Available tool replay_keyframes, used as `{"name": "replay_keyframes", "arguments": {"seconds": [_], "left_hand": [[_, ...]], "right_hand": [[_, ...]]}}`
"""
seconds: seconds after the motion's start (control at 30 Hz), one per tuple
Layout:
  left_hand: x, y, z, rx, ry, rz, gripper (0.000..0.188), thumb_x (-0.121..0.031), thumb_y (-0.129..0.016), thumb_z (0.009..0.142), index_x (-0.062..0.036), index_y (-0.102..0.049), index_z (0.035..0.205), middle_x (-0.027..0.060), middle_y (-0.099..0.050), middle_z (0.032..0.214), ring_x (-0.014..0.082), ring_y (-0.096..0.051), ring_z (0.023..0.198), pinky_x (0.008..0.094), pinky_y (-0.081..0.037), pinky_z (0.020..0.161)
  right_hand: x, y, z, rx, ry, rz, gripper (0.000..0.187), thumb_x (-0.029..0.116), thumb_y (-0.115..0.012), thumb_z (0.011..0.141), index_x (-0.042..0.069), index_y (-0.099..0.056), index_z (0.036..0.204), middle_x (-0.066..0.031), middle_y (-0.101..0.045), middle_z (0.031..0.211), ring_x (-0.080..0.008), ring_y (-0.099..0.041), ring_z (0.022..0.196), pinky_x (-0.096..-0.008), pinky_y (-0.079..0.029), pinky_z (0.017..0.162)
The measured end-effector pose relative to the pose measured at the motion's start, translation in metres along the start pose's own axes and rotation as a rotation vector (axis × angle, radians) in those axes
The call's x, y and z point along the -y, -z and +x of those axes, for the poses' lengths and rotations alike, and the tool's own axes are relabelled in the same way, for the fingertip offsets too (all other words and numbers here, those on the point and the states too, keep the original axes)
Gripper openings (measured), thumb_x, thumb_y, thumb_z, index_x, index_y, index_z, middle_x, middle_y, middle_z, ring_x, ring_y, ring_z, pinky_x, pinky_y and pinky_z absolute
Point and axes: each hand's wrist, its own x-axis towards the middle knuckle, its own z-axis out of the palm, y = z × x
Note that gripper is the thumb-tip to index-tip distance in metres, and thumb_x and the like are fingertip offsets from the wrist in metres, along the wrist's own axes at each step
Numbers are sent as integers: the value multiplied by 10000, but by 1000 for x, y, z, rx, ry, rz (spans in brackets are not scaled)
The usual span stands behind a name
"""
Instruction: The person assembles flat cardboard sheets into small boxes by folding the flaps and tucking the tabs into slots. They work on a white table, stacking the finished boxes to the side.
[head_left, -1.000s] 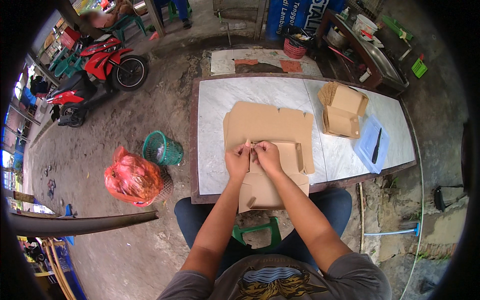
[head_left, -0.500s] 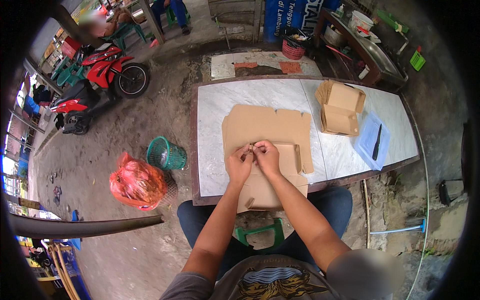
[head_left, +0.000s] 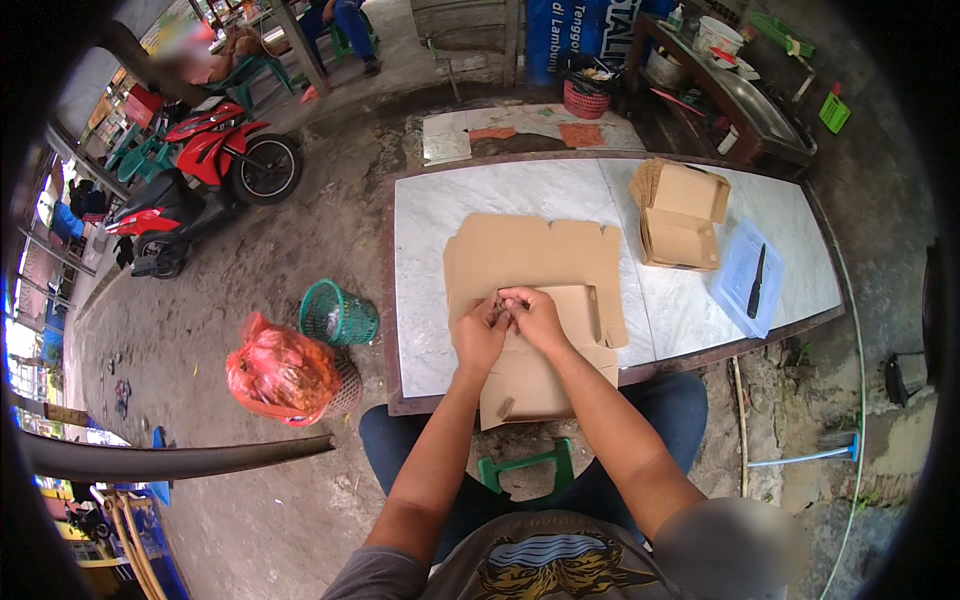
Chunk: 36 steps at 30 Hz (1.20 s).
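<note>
A brown cardboard box [head_left: 530, 250], partly folded, lies on the marble-topped table [head_left: 425, 225] in front of me. Its far panel is spread flat, the right side wall is raised, and the near panel hangs toward my lap. My left hand [head_left: 480, 328] pinches at the box's left corner. Fingertip to fingertip with it, my right hand [head_left: 537, 318] is closed on the same corner. My fingers hide the bit of cardboard between them. Farther right stand several folded brown boxes [head_left: 680, 235], nested together with the top one's lid up.
A translucent blue plastic container [head_left: 737, 285] with a black-handled knife [head_left: 758, 280] on it sits at the table's right end. On the floor to the left are a green basket [head_left: 350, 325] and a red plastic bag [head_left: 280, 375]. A red motorbike [head_left: 205, 160] is parked beyond.
Both hands keep to the same corner, the fingers now bunched closer and covering the small fold that showed between them before. The view has shifted slightly.
</note>
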Motion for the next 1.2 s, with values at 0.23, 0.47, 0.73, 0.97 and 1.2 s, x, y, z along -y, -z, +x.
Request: {"name": "replay_keyframes", "arguments": {"seconds": [0.23, 0.47, 0.73, 0.97, 1.2], "left_hand": [[2, 2, 5, 20, -75, 198, 292, -68, -689, 912, -5, -766, 1186, 222, -728, 950, 421, -709, 825, 496, -562, 711], [7, 14, 17, -111, 158, 127, 332, -51, -660, 880, 33, -742, 1191, 245, -734, 898, 434, -718, 812, 500, -566, 729], [-10, 52, 13, 57, 396, 409, 388, -273, -752, 839, -34, -754, 1146, 214, -756, 967, 383, -750, 934, 511, -585, 863], [-22, 52, 29, 195, 128, 649, 387, -390, -769, 862, -88, -775, 1104, 204, -778, 1056, 399, -751, 995, 519, -592, 875], [-24, 55, 23, 206, 161, 637, 247, -289, -707, 932, -84, -759, 1060, 248, -769, 928, 444, -757, 874, 539, -603, 788]], "right_hand": [[41, 25, -37, -120, 435, -808, 254, 180, -709, 956, 75, -755, 1182, -138, -708, 1108, -304, -697, 1013, -445, -569, 885], [79, 121, -68, -315, 158, -1067, 590, 427, -794, 871, 84, -635, 1324, -203, -673, 1220, -380, -668, 1156, -494, -546, 977], [50, 164, -47, -186, -118, -879, 737, 465, -791, 848, 0, -591, 1383, -266, -691, 1273, -434, -654, 1221, -494, -527, 1030], [49, 165, -32, -221, 110, -503, 737, 445, -795, 849, -35, -571, 1361, -300, -704, 1221, -455, -676, 1178, -503, -546, 1002], [81, 160, -72, -201, -225, -885, 843, 581, -805, 814, -98, -603, 1271, -290, -725, 1188, -450, -703, 1139, -510, -564, 974]]}}
